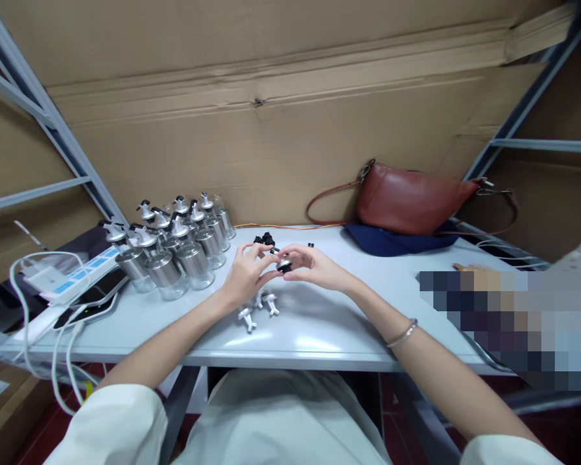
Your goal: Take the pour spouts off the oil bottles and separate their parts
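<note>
Cardboard wall (271, 155) behind; pale table (397, 278) below it. Steel-sleeved glass bottles (164, 274) clustered on the left. My left hand (244, 274) and my right hand (319, 268) meet mid-table, fingertips of both pinched on a silver-and-black pourer top (284, 265), held above the surface. Loose silver spouts (246, 319) lie nearer me; small black pieces (266, 239) lie just beyond my hands.

The table (314, 329) offers passage at front centre, right of the silver spouts (271, 303); bottles (192, 261) bar the left.
</note>
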Demonstrator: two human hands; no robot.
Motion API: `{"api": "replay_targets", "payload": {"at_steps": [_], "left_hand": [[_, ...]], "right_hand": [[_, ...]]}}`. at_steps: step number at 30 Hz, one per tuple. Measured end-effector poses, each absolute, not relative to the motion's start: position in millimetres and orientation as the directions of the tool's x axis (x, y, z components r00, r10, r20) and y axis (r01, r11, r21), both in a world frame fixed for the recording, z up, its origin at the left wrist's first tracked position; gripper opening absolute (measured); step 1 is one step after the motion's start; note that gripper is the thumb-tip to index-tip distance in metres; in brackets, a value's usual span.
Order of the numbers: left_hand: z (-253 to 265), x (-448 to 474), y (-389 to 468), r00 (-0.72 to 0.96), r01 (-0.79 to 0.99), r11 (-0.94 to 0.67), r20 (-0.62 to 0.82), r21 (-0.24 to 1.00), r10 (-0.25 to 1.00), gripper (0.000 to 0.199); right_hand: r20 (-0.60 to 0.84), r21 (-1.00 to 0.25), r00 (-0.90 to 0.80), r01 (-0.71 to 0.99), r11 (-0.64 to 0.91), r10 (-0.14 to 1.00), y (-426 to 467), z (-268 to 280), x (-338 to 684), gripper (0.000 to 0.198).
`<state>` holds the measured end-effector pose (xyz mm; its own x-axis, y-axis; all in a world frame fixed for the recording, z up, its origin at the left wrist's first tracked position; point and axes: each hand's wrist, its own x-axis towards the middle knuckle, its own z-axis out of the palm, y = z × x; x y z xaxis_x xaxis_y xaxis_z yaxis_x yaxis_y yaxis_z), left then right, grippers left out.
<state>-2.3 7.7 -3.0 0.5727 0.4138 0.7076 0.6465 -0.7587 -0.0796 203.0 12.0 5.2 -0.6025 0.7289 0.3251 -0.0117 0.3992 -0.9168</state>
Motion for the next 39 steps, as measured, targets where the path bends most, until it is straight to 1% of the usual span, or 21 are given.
{"api": "replay_targets", "payload": {"at_steps": [2,4,6,9,12,13,15,17,19,22,25,29,31,35,39], "left_hand": [[-2,-2,7,0.568,0.636,-0.768,0.720,-0.078,0.398,0.022],[-2,-1,7,0.555,0.636,-0.770,0.724,-0.052,0.409,0.022],[-1,0,6,0.542,0.644,-0.765,0.711,-0.009,0.448,0.020],[2,0,8,0.543,0.660,-0.750,0.668,0.035,0.509,0.020],[13,-4,15,0.538,0.702,-0.711,0.630,0.032,0.560,0.029],[19,-6,19,0.525,0.734,-0.678,0.621,0.016,0.583,0.031],[34,-10,30,0.490,0.817,-0.573,0.595,-0.059,0.637,0.031],[53,-12,46,0.444,0.888,-0.429,0.552,-0.165,0.706,0.029],[74,-11,66,0.356,0.934,-0.275,0.500,-0.230,0.790,0.030],[100,-6,100,0.161,0.969,-0.062,0.423,-0.239,0.892,0.035],[110,-2,133,0.061,0.974,0.026,0.372,-0.225,0.926,0.037],[102,-4,157,-0.023,0.976,0.089,0.309,-0.200,0.951,0.035],[96,-7,161,-0.039,0.977,0.102,0.310,-0.190,0.950,0.035],[91,-15,157,0.009,0.982,0.062,0.378,-0.176,0.926,0.035],[94,-17,148,0.067,0.990,-0.009,0.415,-0.141,0.908,0.036]], "right_hand": [[0.335,-0.910,-0.590,0.001,0.415,0.735,12,5,202,0.037],[0.358,-0.899,-0.556,0.010,0.437,0.750,11,6,201,0.035],[0.380,-0.880,-0.521,0.049,0.472,0.764,10,6,201,0.033],[0.395,-0.838,-0.485,0.159,0.523,0.780,7,9,200,0.028],[0.410,-0.806,-0.456,0.225,0.548,0.790,6,12,202,0.025],[0.428,-0.800,-0.439,0.223,0.557,0.790,7,13,203,0.024],[0.472,-0.796,-0.389,0.198,0.572,0.791,9,13,205,0.023],[0.507,-0.801,-0.331,0.160,0.577,0.796,13,12,207,0.023],[0.529,-0.802,-0.292,0.134,0.581,0.797,16,11,208,0.023],[0.546,-0.779,-0.302,0.162,0.606,0.782,17,9,209,0.023],[0.561,-0.739,-0.330,0.213,0.639,0.759,15,10,209,0.023],[0.572,-0.734,-0.331,0.201,0.648,0.751,12,12,209,0.023],[0.568,-0.739,-0.329,0.200,0.644,0.754,12,11,209,0.023],[0.597,-0.720,-0.295,0.213,0.660,0.746,15,8,210,0.020],[0.632,-0.719,-0.207,0.202,0.665,0.747,17,8,211,0.020]]}}
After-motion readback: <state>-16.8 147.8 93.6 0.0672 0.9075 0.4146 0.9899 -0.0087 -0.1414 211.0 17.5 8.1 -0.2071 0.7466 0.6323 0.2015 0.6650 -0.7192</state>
